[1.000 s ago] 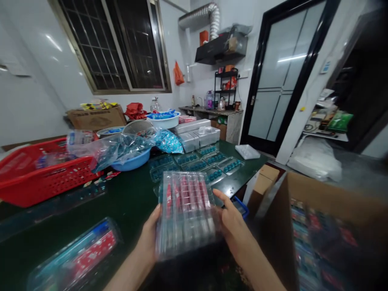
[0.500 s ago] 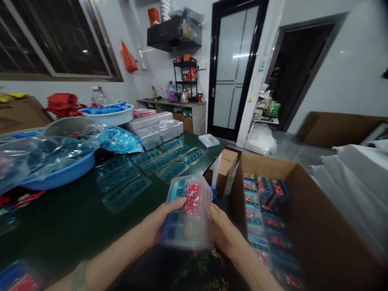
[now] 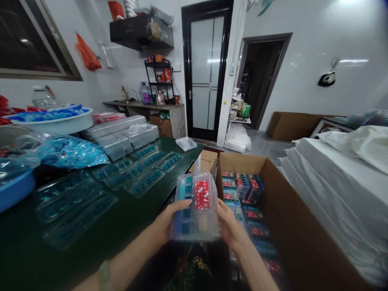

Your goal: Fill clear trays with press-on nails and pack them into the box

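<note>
A stack of clear plastic blister packs [image 3: 198, 224] is held between my two hands in front of me. Teal pieces and a red patterned card show through the top pack. My left hand [image 3: 172, 216] grips the left side, its thumb lying on top. The right side is clasped by my right hand [image 3: 228, 222], whose fingers are partly hidden behind the stack. Just right of my right hand stands an open cardboard box [image 3: 303, 226], with rows of similar packs [image 3: 256, 214] inside. To the left, several clear trays [image 3: 145, 180] with teal pieces lie on the dark green table [image 3: 127, 222].
A bag of blue patterned pieces [image 3: 71, 151], a white basin [image 3: 60, 123] and a blue basin [image 3: 15, 186] sit at the table's left. Stacked clear trays [image 3: 121, 135] stand at its back. White sheeting [image 3: 339, 169] lies right of the box.
My view has turned right, so the table and trays sit farther left and more of the right wall shows. The stack stays between my hands, now nearer the box.
</note>
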### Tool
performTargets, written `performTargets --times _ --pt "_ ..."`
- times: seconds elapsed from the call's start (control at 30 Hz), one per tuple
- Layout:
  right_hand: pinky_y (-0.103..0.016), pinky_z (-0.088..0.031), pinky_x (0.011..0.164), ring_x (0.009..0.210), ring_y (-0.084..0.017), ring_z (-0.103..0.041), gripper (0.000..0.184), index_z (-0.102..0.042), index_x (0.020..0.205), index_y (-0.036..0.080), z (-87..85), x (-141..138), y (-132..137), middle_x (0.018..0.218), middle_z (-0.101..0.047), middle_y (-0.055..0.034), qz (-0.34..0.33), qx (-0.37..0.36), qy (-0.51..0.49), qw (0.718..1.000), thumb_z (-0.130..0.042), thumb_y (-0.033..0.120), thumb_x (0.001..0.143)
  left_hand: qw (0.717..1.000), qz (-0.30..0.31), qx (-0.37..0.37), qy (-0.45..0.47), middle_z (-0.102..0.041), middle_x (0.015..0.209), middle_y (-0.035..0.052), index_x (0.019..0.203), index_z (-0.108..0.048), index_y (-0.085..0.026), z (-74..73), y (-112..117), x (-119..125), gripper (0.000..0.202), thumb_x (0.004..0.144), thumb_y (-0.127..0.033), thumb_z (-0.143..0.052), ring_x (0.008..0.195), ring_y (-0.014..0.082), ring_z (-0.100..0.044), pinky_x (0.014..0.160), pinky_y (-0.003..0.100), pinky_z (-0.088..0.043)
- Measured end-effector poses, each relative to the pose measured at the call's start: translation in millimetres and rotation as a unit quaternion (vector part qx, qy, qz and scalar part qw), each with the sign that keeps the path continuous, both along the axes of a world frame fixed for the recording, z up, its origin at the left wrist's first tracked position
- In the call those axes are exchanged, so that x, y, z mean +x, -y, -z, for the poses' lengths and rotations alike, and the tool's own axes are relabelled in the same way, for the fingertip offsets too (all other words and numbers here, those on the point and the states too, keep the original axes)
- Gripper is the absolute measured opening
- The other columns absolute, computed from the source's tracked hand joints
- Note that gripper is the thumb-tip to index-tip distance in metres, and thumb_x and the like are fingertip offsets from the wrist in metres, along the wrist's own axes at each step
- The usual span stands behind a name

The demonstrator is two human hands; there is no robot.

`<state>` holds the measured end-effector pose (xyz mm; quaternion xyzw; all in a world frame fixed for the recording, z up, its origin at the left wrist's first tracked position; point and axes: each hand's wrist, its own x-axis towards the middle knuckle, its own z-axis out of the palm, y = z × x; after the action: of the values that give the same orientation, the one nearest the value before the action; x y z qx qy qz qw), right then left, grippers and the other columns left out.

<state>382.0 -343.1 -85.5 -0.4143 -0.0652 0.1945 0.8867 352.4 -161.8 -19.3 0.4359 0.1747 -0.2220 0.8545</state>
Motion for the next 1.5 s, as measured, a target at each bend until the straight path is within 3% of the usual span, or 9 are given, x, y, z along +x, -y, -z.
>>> performTargets --times 0.17,0.3,0.57,0.77,0.9,1.07,1.17,1.37,1.5 --pt "-0.035 -0.045 0.081 0.093 -0.022 -0.06 0.05 -0.054 0.113 0.021 -8.0 17 15 0.106 -0.064 -0.0059 -0.005 -0.044 0.015 0.999 -0.066 0.047 0.072 0.999 -0.028 -0.041 0.024 -0.07 0.081 0.0122 0.101 -0.059 -0.007 12.5 -1 7 0.032 0.074 -0.024 -0.062 0.075 0.0267 -0.067 0.077 0.042 -0.05" --pt "-0.029 -0.044 0.08 0.092 -0.019 -0.06 0.041 -0.06 0.102 0.018 -6.3 24 21 0.099 -0.066 -0.0053 -0.017 -0.115 0.037 0.993 -0.074 0.034 0.068 1.0 -0.014 -0.018 0.016 -0.07 0.081 0.0129 0.103 -0.059 -0.007 19.1 -3 8 0.035 0.073 -0.023 -0.063 0.078 0.028 -0.066 0.078 0.043 -0.05" --pt "-0.035 -0.048 0.075 0.085 -0.021 -0.064 0.053 -0.056 0.112 0.022 21.8 12 25 0.099 -0.067 -0.0045 -0.019 -0.059 -0.041 0.997 -0.073 0.042 0.065 1.0 0.014 -0.023 -0.007 -0.069 0.093 0.0151 0.108 -0.057 -0.006 29.2 13 21 0.04 0.074 -0.025 -0.063 0.087 0.0281 -0.065 0.086 0.042 -0.047" --pt "-0.037 -0.048 0.077 0.091 -0.022 -0.062 0.046 -0.057 0.107 0.025 41.2 14 33 0.101 -0.067 -0.0029 0.055 0.01 -0.07 0.996 -0.069 0.046 0.068 0.999 0.038 0.022 0.011 -0.069 0.095 0.0134 0.113 -0.055 -0.01 25.3 40 39 0.045 0.072 -0.023 -0.066 0.085 0.0291 -0.066 0.08 0.043 -0.051" --pt "-0.037 -0.046 0.081 0.093 -0.022 -0.06 0.043 -0.059 0.103 0.024 37.8 19 52 0.105 -0.065 -0.0033 0.106 0.04 -0.059 0.992 -0.068 0.046 0.067 0.999 0.037 0.021 0.012 -0.07 0.092 0.0133 0.111 -0.056 -0.009 31.1 56 55 0.041 0.073 -0.023 -0.065 0.084 0.0279 -0.066 0.08 0.041 -0.052" --pt "-0.04 -0.041 0.09 0.104 -0.025 -0.055 0.074 -0.047 0.121 0.026 30.2 23 62 0.118 -0.058 -0.0055 0.186 0.082 -0.025 0.979 -0.074 0.049 0.056 1.0 0.025 -0.01 0.005 -0.071 0.086 0.0122 0.104 -0.059 -0.009 44.1 67 73 0.032 0.075 -0.024 -0.062 0.079 0.0275 -0.067 0.079 0.042 -0.052" --pt "-0.04 -0.041 0.09 0.106 -0.027 -0.054 0.092 -0.039 0.128 0.026 35.0 24 59 0.117 -0.057 -0.0059 0.221 0.058 0.008 0.973 -0.079 0.046 0.048 1.0 0.011 -0.015 -0.001 -0.071 0.083 0.0111 0.097 -0.06 -0.01 51.3 73 80 0.025 0.076 -0.023 -0.06 0.077 0.027 -0.067 0.079 0.042 -0.052" --pt "-0.037 -0.044 0.085 0.106 -0.024 -0.054 0.085 -0.025 0.136 0.03 46.6 21 62 0.124 -0.053 -0.005 0.277 0.067 0.012 0.959 -0.066 0.055 0.066 0.999 0.015 -0.027 -0.008 -0.071 0.085 0.0101 0.103 -0.059 -0.01 61.1 101 86 0.029 0.077 -0.022 -0.06 0.08 0.0263 -0.067 0.081 0.04 -0.051" --pt "-0.038 -0.043 0.087 0.107 -0.023 -0.053 0.073 -0.023 0.137 0.029 50.4 25 71 0.124 -0.053 -0.0055 0.33 0.061 0.009 0.942 -0.058 0.049 0.076 0.999 0.025 -0.046 -0.008 -0.071 0.089 0.0099 0.105 -0.058 -0.009 64.7 124 95 0.031 0.077 -0.022 -0.061 0.083 0.0257 -0.066 0.084 0.04 -0.05"
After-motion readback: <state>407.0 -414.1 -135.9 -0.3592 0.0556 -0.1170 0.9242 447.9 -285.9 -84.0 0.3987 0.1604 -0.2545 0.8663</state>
